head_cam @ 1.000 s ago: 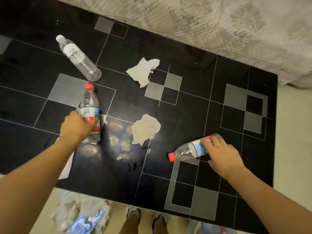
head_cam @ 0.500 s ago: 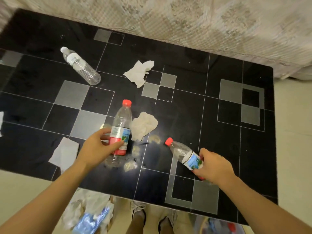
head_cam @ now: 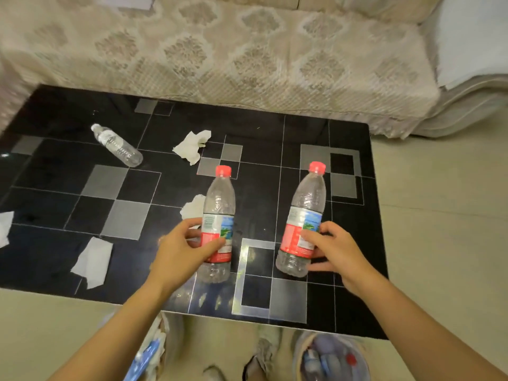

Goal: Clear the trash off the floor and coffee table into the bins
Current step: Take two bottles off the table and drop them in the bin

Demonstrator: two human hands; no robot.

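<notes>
1. Two bare forearms in shot, no sleeves reaching into view on either one
2. Left hand (head_cam: 183, 253) shows no ring, no watch, no band at the wrist
3. Right hand (head_cam: 336, 253) is the same story: nothing worn on the fingers, wrist plain
4. Down at the bottom edge, the feet, in pale greyish shoes (head_cam: 265, 353) with dark openings, blurred, so laces or straps cannot be made out
5. A strip of bare lower leg shows above the shoes, with no trouser hem in sight
</notes>
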